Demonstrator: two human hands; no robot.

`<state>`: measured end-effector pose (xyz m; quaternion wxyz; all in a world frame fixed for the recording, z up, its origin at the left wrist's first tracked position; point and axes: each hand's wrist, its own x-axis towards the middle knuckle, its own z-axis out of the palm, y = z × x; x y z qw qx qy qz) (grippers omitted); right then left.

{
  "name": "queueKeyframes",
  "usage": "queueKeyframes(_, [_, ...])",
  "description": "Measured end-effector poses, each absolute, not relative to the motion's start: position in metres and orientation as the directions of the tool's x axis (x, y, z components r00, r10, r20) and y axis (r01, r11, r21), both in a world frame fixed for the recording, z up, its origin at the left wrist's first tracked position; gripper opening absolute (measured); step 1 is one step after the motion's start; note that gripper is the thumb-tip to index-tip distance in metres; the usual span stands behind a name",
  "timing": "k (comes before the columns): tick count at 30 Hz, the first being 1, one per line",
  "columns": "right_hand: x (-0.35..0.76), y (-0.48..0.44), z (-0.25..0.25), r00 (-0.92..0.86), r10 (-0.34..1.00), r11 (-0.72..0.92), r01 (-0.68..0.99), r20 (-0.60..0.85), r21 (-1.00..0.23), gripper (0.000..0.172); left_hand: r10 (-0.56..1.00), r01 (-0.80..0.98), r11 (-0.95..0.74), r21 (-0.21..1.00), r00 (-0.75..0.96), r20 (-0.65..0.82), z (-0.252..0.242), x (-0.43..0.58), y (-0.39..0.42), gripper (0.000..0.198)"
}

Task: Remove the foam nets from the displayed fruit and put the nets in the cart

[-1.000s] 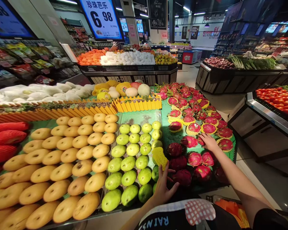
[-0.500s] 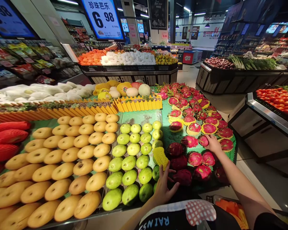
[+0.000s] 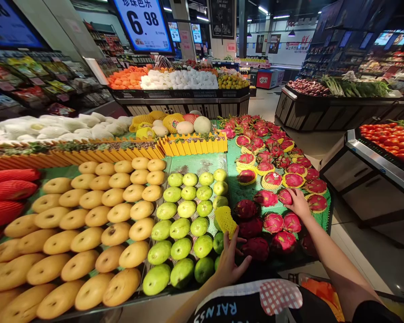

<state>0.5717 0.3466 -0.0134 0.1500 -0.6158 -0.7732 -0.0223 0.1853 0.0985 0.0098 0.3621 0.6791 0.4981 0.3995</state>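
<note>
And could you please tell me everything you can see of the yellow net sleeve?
The yellow net sleeve is bright yellow, with a fine mesh texture that looks like soft foam. Slightly curved, it leans with its top to the left, its lower end held by the left grip. It partly hides the rightmost column of green fruits, with dark red dragon fruits to its right. Whether it touches any fruit is unclear.

Dragon fruit pink-red, some darker, with greenish scale tips; net sleeve yellow, mesh-patterned throughout. Guavas read bright green, pears tan with darker brown centres, mat green, fence orange-yellow. Apron black with pale lettering, plus a red-and-white checked patch.
</note>
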Motion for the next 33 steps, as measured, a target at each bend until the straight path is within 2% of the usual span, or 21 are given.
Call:
queueKeyframes(4, [0.567,0.348,-0.01,-0.182,0.961,0.205,0.974,0.208,-0.097,0.094,0.968,0.374,-0.241,0.896,0.159,0.194,0.01,0.185,0.1,0.092])
queueKeyframes(12, [0.554,0.338,-0.011,-0.037,0.962,0.081,0.985,0.27,-0.154,0.117,0.971,0.371,-0.231,0.899,0.152,0.186,0.011,0.186,0.102,0.089])
queueKeyframes(16, [0.536,0.318,-0.006,0.125,0.951,-0.065,0.975,0.282,-0.212,0.118,0.98,0.368,-0.194,0.909,0.101,0.169,0.011,0.186,0.103,0.085])
queueKeyframes(18, [0.52,0.308,-0.001,0.146,0.946,-0.079,0.97,0.29,-0.228,0.116,0.985,0.368,-0.17,0.914,0.08,0.15,0.011,0.186,0.105,0.083])
queueKeyframes(19, [0.511,0.305,0.003,0.097,0.95,-0.03,0.975,0.298,-0.221,0.115,0.986,0.37,-0.163,0.915,0.074,0.146,0.012,0.186,0.105,0.082])
queueKeyframes(21, [0.49,0.303,0.01,-0.123,0.945,0.184,0.966,0.303,-0.182,0.118,0.987,0.374,-0.158,0.914,0.069,0.142,0.012,0.186,0.107,0.081])
queueKeyframes(23, [0.469,0.308,0.018,-0.351,0.899,0.397,0.907,0.262,-0.144,0.122,0.988,0.371,-0.154,0.916,0.077,0.135,0.013,0.188,0.107,0.081])
queueKeyframes(24, [0.46,0.313,0.022,-0.414,0.882,0.449,0.884,0.222,-0.133,0.123,0.988,0.368,-0.153,0.917,0.085,0.131,0.013,0.189,0.107,0.08])
queueKeyframes(26, [0.448,0.324,0.027,-0.442,0.887,0.458,0.881,0.135,-0.123,0.117,0.987,0.365,-0.151,0.919,0.101,0.123,0.014,0.189,0.107,0.079])
queueKeyframes(28, [0.442,0.334,0.03,-0.415,0.907,0.421,0.9,0.07,-0.118,0.103,0.987,0.365,-0.15,0.919,0.102,0.121,0.014,0.188,0.106,0.079])
queueKeyframes(30, [0.442,0.34,0.032,-0.411,0.911,0.413,0.903,0.045,-0.119,0.089,0.989,0.363,-0.142,0.921,0.081,0.121,0.014,0.185,0.105,0.08])
queueKeyframes(33, [0.448,0.341,0.033,-0.422,0.906,0.421,0.899,0.013,-0.122,0.082,0.994,0.357,-0.112,0.928,0.023,0.111,0.012,0.18,0.104,0.081])
